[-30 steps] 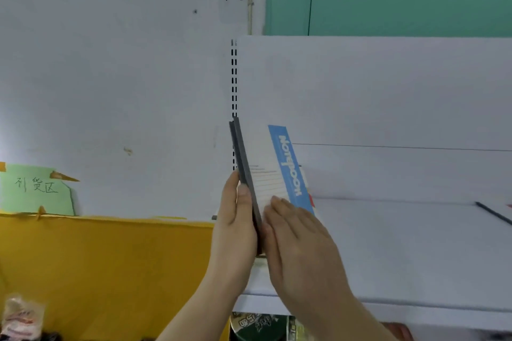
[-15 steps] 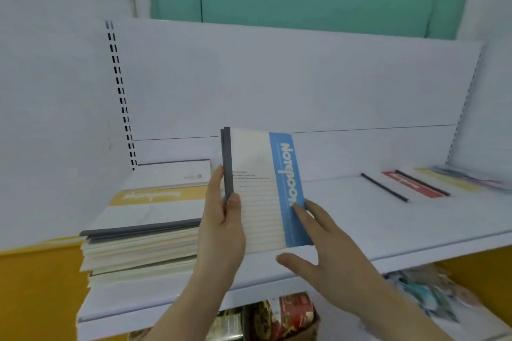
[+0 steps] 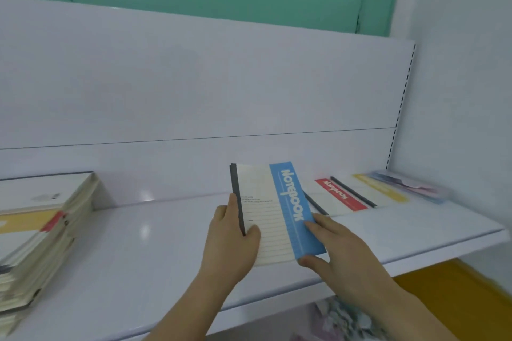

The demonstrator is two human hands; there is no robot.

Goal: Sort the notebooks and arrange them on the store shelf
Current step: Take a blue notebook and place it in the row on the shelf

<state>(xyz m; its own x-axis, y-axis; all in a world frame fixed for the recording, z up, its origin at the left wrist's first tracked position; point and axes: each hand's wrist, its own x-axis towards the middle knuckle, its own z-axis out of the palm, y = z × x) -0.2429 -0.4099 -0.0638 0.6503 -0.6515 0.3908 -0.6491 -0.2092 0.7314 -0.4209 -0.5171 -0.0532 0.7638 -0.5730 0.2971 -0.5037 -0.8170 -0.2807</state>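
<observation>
Sorting is partly done: we hold the blue-striped notebook [image 3: 277, 213] between left hand [image 3: 230, 241] and right hand [image 3: 340, 255] over the shelf [image 3: 166, 271]; red notebook [image 3: 339, 194] and yellow notebook [image 3: 382, 188] lie placed, the stack [image 3: 36, 235] remains.

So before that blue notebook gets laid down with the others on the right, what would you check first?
1. Left hand grips the blue notebook by its dark spine: ok.
2. Right hand holds its blue edge: ok.
3. Bare shelf beneath it: ok.
4. Red notebook lies flat at the right, yellow one beyond it: ok.
5. Gap left of the red one wide enough for the blue notebook: cannot tell.
6. Stack at the left stays clear of the move: ok.
</observation>
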